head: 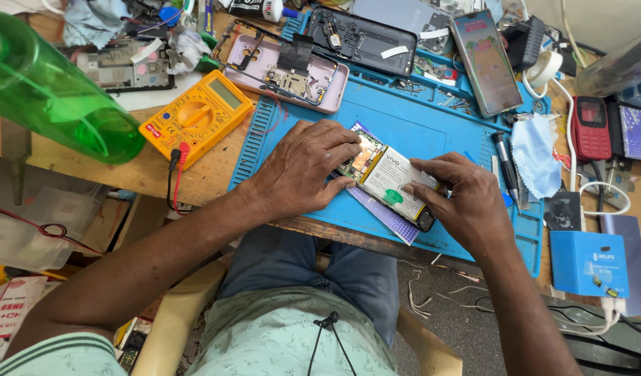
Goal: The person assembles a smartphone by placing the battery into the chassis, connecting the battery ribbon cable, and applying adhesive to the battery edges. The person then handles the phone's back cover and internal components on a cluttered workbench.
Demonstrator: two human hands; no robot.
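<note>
At frame centre, our left hand (303,167) pins the opened phone with its white battery (388,182) flat on the blue mat (404,118); our right hand (463,198) pinches its lower edge, steadying it.

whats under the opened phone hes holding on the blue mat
Under the opened phone a purple dotted card sticks out, lying on the blue mat. The left hand and right hand cover the rest.

Yellow multimeter (197,115) left of blue mat (404,118), green bottle (52,90) far left. Pink phone shell (282,73) up top, red keypad phone (590,127) right, blue box (588,263) on table (195,174) edge.
</note>
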